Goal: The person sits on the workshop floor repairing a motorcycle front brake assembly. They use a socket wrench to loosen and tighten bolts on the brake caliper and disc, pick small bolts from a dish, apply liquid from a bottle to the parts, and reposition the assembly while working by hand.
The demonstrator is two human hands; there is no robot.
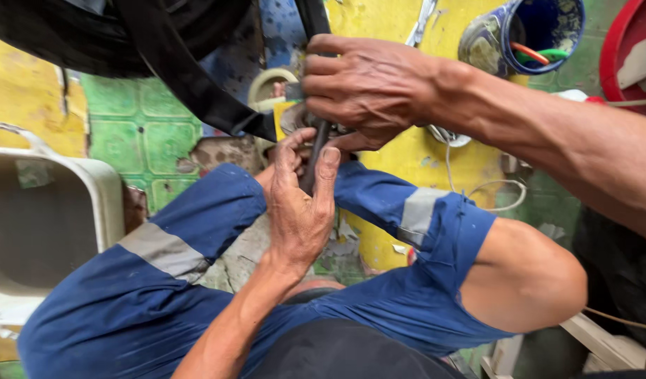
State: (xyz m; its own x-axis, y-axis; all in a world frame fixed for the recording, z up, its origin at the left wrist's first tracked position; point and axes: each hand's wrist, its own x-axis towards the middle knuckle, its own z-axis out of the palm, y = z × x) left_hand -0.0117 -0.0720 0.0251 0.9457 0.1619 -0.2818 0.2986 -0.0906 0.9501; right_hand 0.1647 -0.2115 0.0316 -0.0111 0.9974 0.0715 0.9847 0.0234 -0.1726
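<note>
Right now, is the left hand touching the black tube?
Touching. The head view shows the left hand with thumb and fingers pinching the black tube, no gap visible.

Looking down from my head camera, I see my left hand (300, 210) rising between my knees, its fingers and thumb pinching a thin dark rubber strip (314, 158). My right hand (365, 88) reaches in from the right, its grip closed over the same strip just above. I wear blue shorts (162, 281) with grey bands. A black tyre (147, 42) fills the upper left, and a blue pot (540, 31) stands on the yellow and green floor (137, 133).
</note>
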